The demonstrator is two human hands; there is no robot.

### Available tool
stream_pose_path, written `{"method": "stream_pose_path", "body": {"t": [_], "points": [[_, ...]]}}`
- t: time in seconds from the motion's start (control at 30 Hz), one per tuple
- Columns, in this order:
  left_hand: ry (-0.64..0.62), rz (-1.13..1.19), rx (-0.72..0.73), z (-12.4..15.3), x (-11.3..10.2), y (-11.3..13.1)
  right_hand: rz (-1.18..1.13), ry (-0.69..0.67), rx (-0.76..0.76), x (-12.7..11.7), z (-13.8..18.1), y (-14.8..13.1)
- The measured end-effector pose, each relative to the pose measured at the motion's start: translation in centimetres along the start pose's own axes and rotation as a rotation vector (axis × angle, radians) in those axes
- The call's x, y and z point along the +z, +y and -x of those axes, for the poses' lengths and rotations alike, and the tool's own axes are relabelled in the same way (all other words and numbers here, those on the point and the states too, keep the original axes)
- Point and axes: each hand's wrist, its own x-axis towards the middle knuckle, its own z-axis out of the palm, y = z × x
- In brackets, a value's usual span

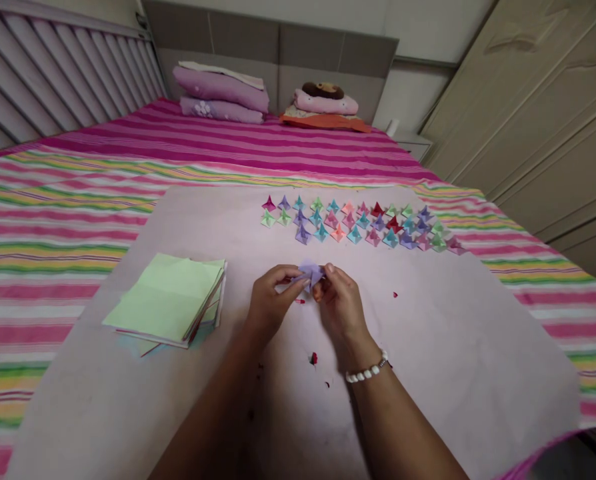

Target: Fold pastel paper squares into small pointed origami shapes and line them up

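Observation:
Between my two hands is a small folded piece of purple origami paper (310, 271), raised a little above the pale board. My left hand (273, 293) pinches its left side between thumb and fingers. At its right edge, the thumb and fingertips of my right hand (341, 297) close on it; a beaded bracelet (367, 374) circles that wrist. Beyond my hands, folded paper pieces (354, 233) in several colours stand in rows. Left of my left hand lies a stack of square paper sheets (153, 297), light green on top.
The pale board (428, 373) rests on a bed with a striped sheet (43, 267). Small red scraps (314, 359) lie near my forearms. Folded bedding (223, 93) and a pillow pile (325, 107) sit by the headboard. A wardrobe (543, 133) stands at right.

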Motion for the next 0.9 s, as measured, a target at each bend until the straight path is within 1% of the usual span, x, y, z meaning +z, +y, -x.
{"method": "stream_pose_path", "body": {"t": [0.1, 0.2, 0.37, 0.47, 0.6, 0.77, 0.83, 0.9], "points": [[0.007, 0.209, -0.155, -0.08, -0.11, 0.50, 0.082, -0.035, 0.010, 0.08, 0.21, -0.14], [-0.007, 0.304, -0.237, -0.16, -0.15, 0.62, 0.153, -0.032, 0.017, 0.20, 0.38, -0.34], [-0.044, 0.347, -0.215, -0.27, -0.03, 0.17, 0.155, -0.023, 0.027, 0.30, 0.32, -0.46], [-0.070, 0.374, -0.233, -0.32, -0.08, 0.24, 0.132, -0.020, 0.036, 0.30, 0.26, -0.43], [-0.058, 0.329, -0.270, -0.36, -0.27, 0.71, 0.110, -0.024, 0.051, 0.32, 0.27, -0.36], [-0.016, 0.275, -0.268, -0.43, -0.31, 0.93, 0.135, -0.046, 0.060, 0.20, 0.21, -0.13], [-0.023, 0.270, -0.267, -0.42, -0.31, 0.81, 0.146, -0.043, 0.058, 0.14, 0.19, -0.08], [-0.057, 0.271, -0.258, -0.36, -0.34, 0.62, 0.139, -0.022, 0.057, 0.10, 0.19, -0.12]]}}
